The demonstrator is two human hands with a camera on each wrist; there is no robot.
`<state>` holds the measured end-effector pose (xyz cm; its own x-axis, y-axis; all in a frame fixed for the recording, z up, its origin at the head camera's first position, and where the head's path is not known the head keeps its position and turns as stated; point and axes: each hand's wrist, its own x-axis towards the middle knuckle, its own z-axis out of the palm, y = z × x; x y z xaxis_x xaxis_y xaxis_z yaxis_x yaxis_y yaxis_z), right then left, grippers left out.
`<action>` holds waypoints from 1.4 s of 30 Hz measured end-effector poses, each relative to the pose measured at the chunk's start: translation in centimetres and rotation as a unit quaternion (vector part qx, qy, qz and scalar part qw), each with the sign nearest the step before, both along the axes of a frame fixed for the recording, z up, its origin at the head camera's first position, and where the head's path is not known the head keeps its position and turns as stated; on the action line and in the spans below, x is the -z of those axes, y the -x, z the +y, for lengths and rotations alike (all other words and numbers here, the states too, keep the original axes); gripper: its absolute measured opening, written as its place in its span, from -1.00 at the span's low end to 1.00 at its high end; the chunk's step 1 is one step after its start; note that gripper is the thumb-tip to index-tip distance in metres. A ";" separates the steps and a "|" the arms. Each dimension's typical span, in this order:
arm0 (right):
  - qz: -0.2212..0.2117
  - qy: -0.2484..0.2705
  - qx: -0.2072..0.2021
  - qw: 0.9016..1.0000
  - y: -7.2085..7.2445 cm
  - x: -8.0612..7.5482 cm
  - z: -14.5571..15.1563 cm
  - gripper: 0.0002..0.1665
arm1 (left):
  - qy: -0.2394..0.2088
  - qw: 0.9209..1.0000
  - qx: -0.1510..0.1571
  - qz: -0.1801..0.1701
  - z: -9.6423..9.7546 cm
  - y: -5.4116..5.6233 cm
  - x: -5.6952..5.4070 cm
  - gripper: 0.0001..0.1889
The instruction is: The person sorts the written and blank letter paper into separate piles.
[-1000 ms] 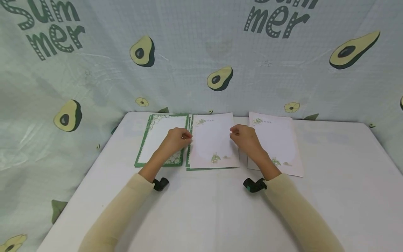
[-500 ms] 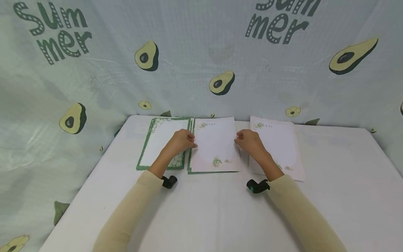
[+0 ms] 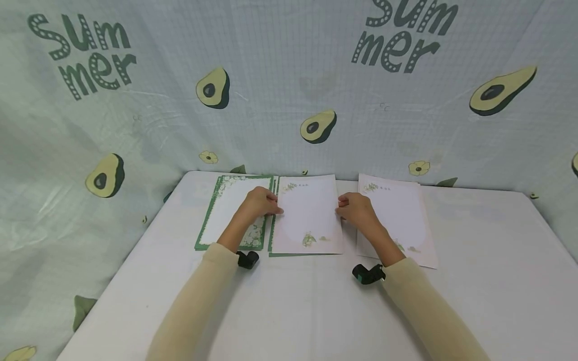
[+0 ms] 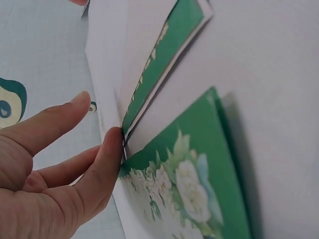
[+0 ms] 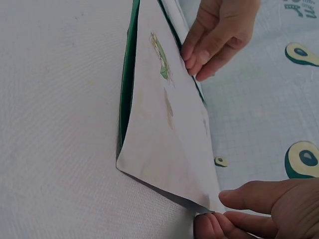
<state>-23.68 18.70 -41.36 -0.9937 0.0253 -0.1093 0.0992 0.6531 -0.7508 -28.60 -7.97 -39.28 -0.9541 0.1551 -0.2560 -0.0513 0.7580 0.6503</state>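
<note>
A pale pink sheet of decorated paper [image 3: 309,210] lies in the middle, over green-bordered paper [image 4: 174,37] that shows along its left and lower edges. My left hand [image 3: 261,203] is at its left edge; in the left wrist view the index fingertip meets the edge while the thumb stands apart. At the opposite edge is my right hand [image 3: 356,208]. The right wrist view has its bent fingertips right at the sheet's edge, the thumb a little above them. Part of the sheet's near edge bows up over the paper beneath.
Green-bordered decorated paper [image 3: 226,213] lies to the left, partly behind my left hand. To the right is a stack of pale pink sheets [image 3: 397,210]. All rest on a white table [image 3: 298,306] against an avocado-patterned cloth [image 3: 271,90].
My left hand has moved slightly right along the middle sheet, and its fingers are spread lower at the edge. My right hand has shifted a little right. The head view has tilted up.
</note>
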 end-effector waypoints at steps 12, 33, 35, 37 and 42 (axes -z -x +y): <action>0.033 0.008 0.012 0.999 0.1 0.4 -0.1 -0.46 | -0.076 0.996 -0.020 -0.053 -0.1 -0.1 -0.3 -0.45; 0.091 0.015 0.037 0.995 0.1 1.1 0.1 -0.55 | -0.084 0.995 -0.027 -0.055 0.0 0.3 0.0 -0.61; 0.088 0.015 0.039 0.995 0.1 1.3 0.1 -0.55 | -0.105 0.992 -0.034 -0.054 0.0 0.3 0.2 -0.62; 0.085 0.018 0.041 0.995 0.1 1.4 0.2 -0.54 | -0.125 0.990 -0.039 -0.054 0.0 0.4 0.3 -0.63; 0.082 0.024 0.043 0.995 0.0 1.6 0.3 -0.54 | -0.186 0.980 -0.053 -0.056 0.0 0.4 0.5 -0.66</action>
<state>-23.68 18.97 -42.96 -0.9926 0.1097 0.0512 0.0266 0.6104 -0.7916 -29.01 -7.95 -39.80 -0.9392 0.1583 -0.3047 -0.2040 0.4567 0.8659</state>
